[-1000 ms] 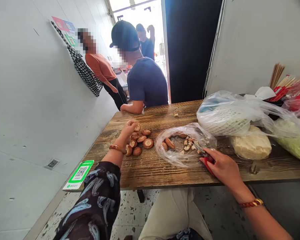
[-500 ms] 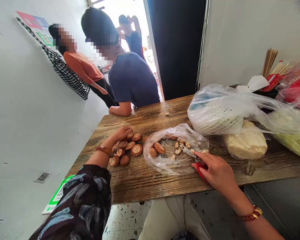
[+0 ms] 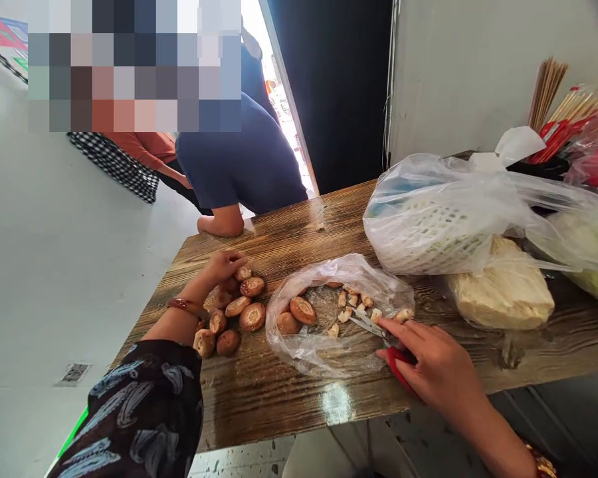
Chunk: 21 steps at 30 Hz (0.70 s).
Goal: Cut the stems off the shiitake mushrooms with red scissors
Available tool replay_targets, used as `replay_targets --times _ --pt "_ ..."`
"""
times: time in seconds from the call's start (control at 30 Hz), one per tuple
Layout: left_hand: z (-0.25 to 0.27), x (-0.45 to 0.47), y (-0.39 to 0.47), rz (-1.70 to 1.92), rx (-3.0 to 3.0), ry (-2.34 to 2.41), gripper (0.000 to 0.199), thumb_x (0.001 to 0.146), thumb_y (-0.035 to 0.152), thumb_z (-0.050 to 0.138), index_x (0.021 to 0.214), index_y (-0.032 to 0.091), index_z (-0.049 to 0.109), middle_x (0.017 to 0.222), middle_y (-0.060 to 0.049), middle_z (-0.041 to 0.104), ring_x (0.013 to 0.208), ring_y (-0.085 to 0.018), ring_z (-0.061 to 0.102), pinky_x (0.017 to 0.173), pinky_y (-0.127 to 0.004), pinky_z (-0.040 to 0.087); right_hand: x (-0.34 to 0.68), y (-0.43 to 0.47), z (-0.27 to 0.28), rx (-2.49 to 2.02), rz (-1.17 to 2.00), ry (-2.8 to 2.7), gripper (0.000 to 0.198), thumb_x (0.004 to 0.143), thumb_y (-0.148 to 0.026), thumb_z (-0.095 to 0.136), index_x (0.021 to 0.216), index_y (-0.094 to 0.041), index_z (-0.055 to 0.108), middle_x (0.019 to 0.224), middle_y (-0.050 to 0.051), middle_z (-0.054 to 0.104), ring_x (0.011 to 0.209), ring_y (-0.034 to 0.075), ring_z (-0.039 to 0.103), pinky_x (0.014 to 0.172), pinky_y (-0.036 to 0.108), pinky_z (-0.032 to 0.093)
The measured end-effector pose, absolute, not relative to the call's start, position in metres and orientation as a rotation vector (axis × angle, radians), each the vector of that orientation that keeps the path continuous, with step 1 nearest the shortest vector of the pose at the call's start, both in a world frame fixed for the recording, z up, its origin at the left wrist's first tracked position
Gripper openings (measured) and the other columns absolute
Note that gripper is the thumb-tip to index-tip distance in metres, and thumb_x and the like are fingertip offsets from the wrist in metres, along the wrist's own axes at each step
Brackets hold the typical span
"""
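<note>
My left hand [image 3: 223, 267] is at the far end of a small heap of brown mushrooms [image 3: 252, 317], its fingers curled on a mushroom [image 3: 243, 273] with the pale stem side showing. My right hand [image 3: 431, 352] grips red-handled scissors [image 3: 398, 372], the forefinger laid along the metal. The blades point left over a clear plastic bag [image 3: 299, 362], which lies spread open on the table. Inside it are several cut mushroom stems [image 3: 343, 314] near the blade tips, and a few whole mushrooms [image 3: 303, 310] at the left side.
Behind my right hand on the wooden table [image 3: 279, 411] stand a filled plastic bag [image 3: 428, 219], a wrapped pale block [image 3: 503, 292] and a holder with skewers [image 3: 548, 93]. A person in a blue shirt [image 3: 239, 159] leans an elbow on the far edge; another person in orange [image 3: 144, 156] is beyond.
The camera view has shifted, so the table appears nearer and farther left. My left hand stays at the far side of the heap; my right hand still holds the scissors over the bag.
</note>
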<state>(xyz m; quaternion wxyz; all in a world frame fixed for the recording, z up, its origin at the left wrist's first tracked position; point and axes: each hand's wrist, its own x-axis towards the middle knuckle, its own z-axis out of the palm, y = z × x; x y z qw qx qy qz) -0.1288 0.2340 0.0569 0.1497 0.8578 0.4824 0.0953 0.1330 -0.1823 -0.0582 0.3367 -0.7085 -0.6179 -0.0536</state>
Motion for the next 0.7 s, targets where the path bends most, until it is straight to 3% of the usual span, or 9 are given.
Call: replay_targets --times 0.17,0.3,0.4,0.5,0.57,0.7 --pt "0.051 -0.12 0.228 0.093 2.155 1.188 0.05 0.062 0.067 0.063 0.072 0.018 0.066 0.07 -0.003 0.067 0.068 -0.018 0.055 0.061 -0.026 0.046 0.134 -0.182 -0.058 -1.814 -0.148 -1.62 0.041 0.09 -0.027 0.064 0.131 -0.023 0.062 0.103 0.007 0.072 0.086 0.024 0.065 0.077 0.036 0.046" --pt "0.055 -0.101 0.229 -0.013 2.355 1.145 0.039 0.063 0.058 0.066 0.065 0.019 0.065 0.062 -0.003 0.064 0.062 -0.017 0.055 0.058 -0.026 0.044 0.133 -0.182 -0.057 -1.805 -0.128 -1.616 0.041 0.09 -0.026 0.065 0.131 -0.023 0.061 0.102 0.006 0.071 0.087 0.024 0.065 0.077 0.036 0.046" --pt "0.06 -0.072 0.226 0.0 2.651 1.035 0.029 0.071 0.046 0.06 0.073 0.019 0.07 0.066 -0.003 0.067 0.066 -0.019 0.059 0.064 -0.028 0.048 0.132 -0.182 -0.056 -1.79 -0.121 -1.595 0.041 0.09 -0.026 0.064 0.131 -0.024 0.061 0.105 0.006 0.071 0.087 0.023 0.065 0.077 0.036 0.047" --pt "0.056 -0.031 0.219 0.065 2.749 0.943 0.028 0.079 0.035 0.052 0.089 0.018 0.073 0.09 -0.005 0.073 0.085 -0.021 0.064 0.083 -0.031 0.051 0.132 -0.182 -0.055 -1.769 -0.1 -1.562 0.04 0.09 -0.026 0.065 0.13 -0.025 0.061 0.1 0.004 0.071 0.082 0.021 0.064 0.074 0.034 0.047" --pt "0.047 0.002 0.215 0.109 2.806 0.886 0.029 0.081 0.026 0.051 0.096 0.017 0.073 0.109 -0.008 0.071 0.104 -0.022 0.062 0.099 -0.033 0.046 0.133 -0.182 -0.054 -1.762 -0.099 -1.545 0.04 0.09 -0.026 0.065 0.129 -0.025 0.061 0.097 0.003 0.071 0.081 0.02 0.064 0.073 0.033 0.048" --pt "0.024 0.06 0.209 0.181 2.88 0.812 0.047 0.081 0.012 0.048 0.126 0.013 0.063 0.144 -0.012 0.053 0.129 -0.021 0.049 0.114 -0.034 0.034 0.134 -0.181 -0.052 -1.772 -0.084 -1.53 0.043 0.088 -0.025 0.068 0.13 -0.025 0.061 0.096 0.002 0.071 0.08 0.019 0.064 0.073 0.032 0.048"
